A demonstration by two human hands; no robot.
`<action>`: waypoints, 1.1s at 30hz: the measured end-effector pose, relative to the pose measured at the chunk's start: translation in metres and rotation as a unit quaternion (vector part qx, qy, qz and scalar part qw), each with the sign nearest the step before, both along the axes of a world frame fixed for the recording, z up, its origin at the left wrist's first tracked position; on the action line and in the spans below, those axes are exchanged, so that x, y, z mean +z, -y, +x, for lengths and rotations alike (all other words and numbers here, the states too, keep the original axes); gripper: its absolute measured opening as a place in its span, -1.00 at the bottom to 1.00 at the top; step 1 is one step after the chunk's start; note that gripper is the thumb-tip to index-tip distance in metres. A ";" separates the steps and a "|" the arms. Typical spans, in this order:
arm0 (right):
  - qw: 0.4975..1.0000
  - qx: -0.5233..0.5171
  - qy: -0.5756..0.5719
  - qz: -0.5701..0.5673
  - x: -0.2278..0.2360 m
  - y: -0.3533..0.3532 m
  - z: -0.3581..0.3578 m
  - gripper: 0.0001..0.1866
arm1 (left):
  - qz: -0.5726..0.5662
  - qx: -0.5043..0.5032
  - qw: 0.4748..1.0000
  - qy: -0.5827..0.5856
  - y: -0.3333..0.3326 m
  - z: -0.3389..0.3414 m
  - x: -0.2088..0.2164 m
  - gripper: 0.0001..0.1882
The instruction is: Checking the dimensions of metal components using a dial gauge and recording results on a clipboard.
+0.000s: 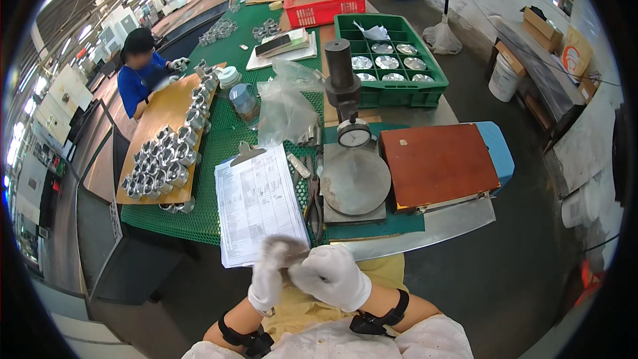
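Holding round metal discs (shiny), green crate [372,96]; gloved hands [309,276] apart.

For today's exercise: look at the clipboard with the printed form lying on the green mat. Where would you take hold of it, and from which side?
Grip the clipboard by its near bottom edge, which seems to overhang the table just ahead of the gloved left hand and right hand. Come from the person's side, thumb on top, fingers beneath. It lies flat, so its other edges offer no gap, and the metal clip sits at the far end.
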State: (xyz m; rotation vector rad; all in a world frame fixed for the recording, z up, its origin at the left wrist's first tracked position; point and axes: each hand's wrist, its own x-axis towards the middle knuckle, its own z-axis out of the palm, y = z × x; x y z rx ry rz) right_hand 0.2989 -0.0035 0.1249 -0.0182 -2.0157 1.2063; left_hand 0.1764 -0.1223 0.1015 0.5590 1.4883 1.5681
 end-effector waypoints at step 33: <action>0.856 -0.387 0.313 0.136 0.018 -0.184 0.006 -0.65 | 0.041 0.206 0.943 -0.258 -0.074 -0.068 -0.046 -0.43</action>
